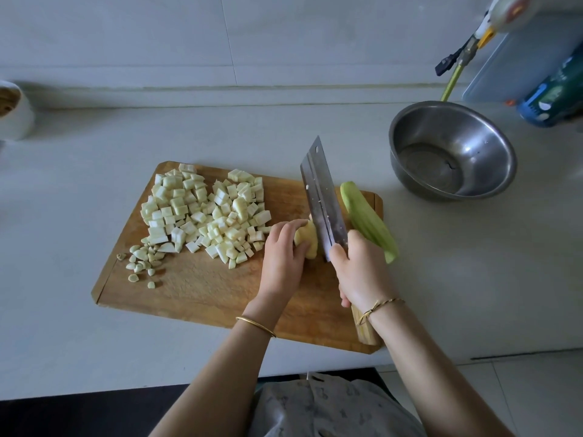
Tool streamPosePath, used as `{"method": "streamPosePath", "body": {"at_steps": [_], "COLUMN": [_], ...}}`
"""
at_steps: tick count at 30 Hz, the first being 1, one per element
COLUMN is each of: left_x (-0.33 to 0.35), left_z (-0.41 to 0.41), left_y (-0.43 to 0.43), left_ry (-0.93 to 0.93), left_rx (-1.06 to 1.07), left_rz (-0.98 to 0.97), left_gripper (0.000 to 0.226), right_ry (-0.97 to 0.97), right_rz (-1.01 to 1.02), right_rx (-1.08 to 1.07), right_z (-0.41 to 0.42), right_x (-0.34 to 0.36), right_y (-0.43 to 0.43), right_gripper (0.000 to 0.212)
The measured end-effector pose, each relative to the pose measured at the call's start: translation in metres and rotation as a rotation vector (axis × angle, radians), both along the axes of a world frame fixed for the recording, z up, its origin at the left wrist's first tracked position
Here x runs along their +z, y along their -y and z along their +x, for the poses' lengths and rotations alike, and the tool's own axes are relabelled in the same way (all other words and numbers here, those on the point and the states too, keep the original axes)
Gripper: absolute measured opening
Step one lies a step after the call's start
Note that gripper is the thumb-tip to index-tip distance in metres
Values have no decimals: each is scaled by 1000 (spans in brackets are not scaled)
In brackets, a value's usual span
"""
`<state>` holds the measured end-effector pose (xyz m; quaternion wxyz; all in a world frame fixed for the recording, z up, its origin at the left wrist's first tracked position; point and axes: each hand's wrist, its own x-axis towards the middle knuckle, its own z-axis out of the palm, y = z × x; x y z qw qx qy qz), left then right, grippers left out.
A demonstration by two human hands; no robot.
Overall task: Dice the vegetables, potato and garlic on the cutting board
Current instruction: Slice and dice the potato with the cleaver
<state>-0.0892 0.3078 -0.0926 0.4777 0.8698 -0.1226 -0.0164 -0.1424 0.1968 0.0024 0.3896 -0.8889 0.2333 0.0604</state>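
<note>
Two bare hands work over a wooden cutting board (202,298) on a pale counter (79,190), and we look down on them from above. The left hand (282,252) curls its fingers over a peeled yellow potato (309,239) and pins it to the board. The right hand (362,272) is wrapped firmly round the handle of a broad cleaver (320,197), and the handle's wooden end pokes out below the wrist. The blade stands between the two hands, its edge down at the potato's right side and its tip pointing away from us. We cannot tell how deep the edge sits in the potato.

Just past the right hand, on its outer side, a long pale green vegetable (366,220) lies along the board's right edge, its near end partly hidden behind the knuckles. To the left of the left hand and a little beyond it, a big heap of pale diced cubes (202,212) covers the far part of the board. Further left of that hand, a small scatter of chopped garlic pieces (142,263) lies near the board's left edge.

Well beyond the right hand and off to its right, a steel bowl (454,149) stands on the counter, apart from the board. Far to the left of the left hand, a white cup (17,118) sits at the edge of view. We see a thin gold bangle (255,326) on each wrist.
</note>
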Motion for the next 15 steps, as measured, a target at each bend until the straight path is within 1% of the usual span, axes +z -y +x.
{"method": "streamPosePath", "body": {"at_steps": [5, 15], "left_x": [1, 3], "left_z": [0, -1], "left_y": [1, 2], "left_ry": [-1, 34], "left_rx": [9, 35], "left_rz": [-5, -19], "left_gripper": [33, 33], "right_ry": [29, -29], "right_rz": [-16, 21], "right_rx": [27, 36], "right_z": [-1, 2], "right_x": [8, 8], "right_y": [-1, -1], "right_gripper": [30, 30]}}
